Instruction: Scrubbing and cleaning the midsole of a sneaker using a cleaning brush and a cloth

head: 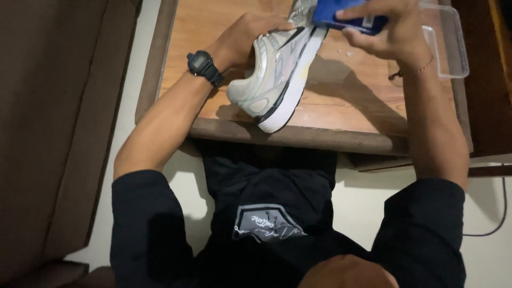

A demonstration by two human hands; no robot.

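Observation:
A white and grey running shoe (pixel 277 74) with a white sole rests heel-down on the wooden table (pixel 341 101), tilted on its side. My left hand (pixel 242 37), with a black wristwatch, is tucked into the shoe's opening and grips it. My right hand (pixel 392 29) presses a blue block-shaped object (pixel 346 18) against the sole near the toe. The shoe's toe runs out of the top of the frame.
A clear plastic box (pixel 450 48) lies on the table behind my right hand. A dark brown sofa (pixel 48 133) stands at the left. A thin cable (pixel 493 224) lies on the pale floor at the right.

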